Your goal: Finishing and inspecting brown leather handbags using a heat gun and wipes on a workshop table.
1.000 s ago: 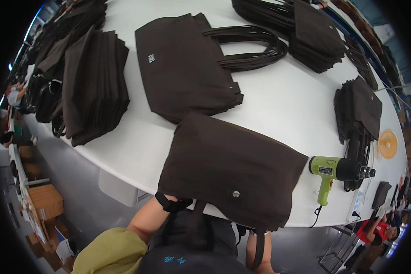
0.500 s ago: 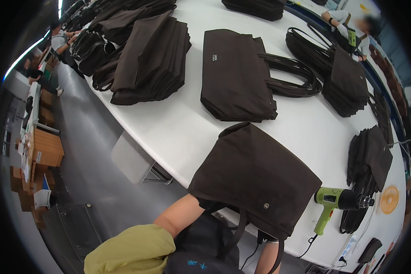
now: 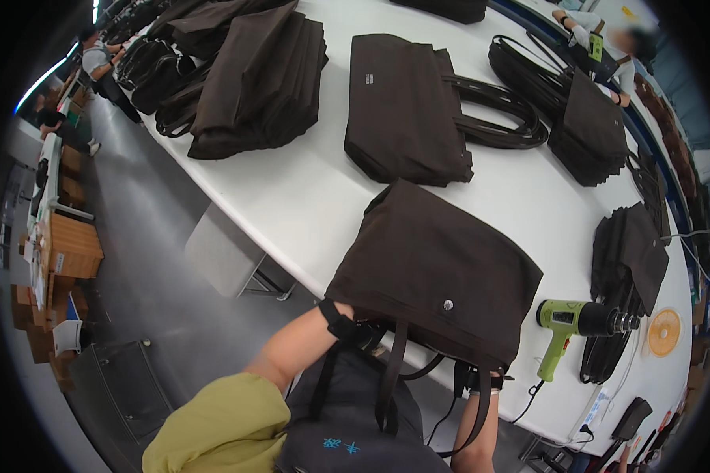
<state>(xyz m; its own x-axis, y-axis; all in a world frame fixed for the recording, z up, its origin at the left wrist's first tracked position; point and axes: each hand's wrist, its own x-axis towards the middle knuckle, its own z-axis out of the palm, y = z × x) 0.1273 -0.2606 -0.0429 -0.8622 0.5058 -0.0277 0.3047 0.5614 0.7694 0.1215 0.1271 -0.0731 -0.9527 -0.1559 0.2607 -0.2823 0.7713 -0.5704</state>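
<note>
A dark brown tote bag (image 3: 442,272) lies across the near table edge, its opening and handles (image 3: 393,378) toward me. A round silver snap shows near its opening edge. My left hand (image 3: 345,310) reaches in at the bag's left corner, a black band round the wrist; its fingers are hidden by the cloth. At the right corner, my right hand (image 3: 495,374) is mostly covered by the bag, so its fingers do not show either. Just right of the bag, a green and black heat gun (image 3: 569,319) rests on the table, nozzle pointing right.
Stacks of brown bags stand on the white table (image 3: 268,213): a left stack (image 3: 252,87), a middle stack (image 3: 402,110) and right stacks (image 3: 588,130). An orange disc (image 3: 664,333) lies far right. Across the table a person (image 3: 607,55) in white gloves works. A grey stool (image 3: 225,252) stands left.
The view has shifted, and most things sit higher in it. The bag has turned slightly, and more of my left wrist with its black band now shows beside it.
</note>
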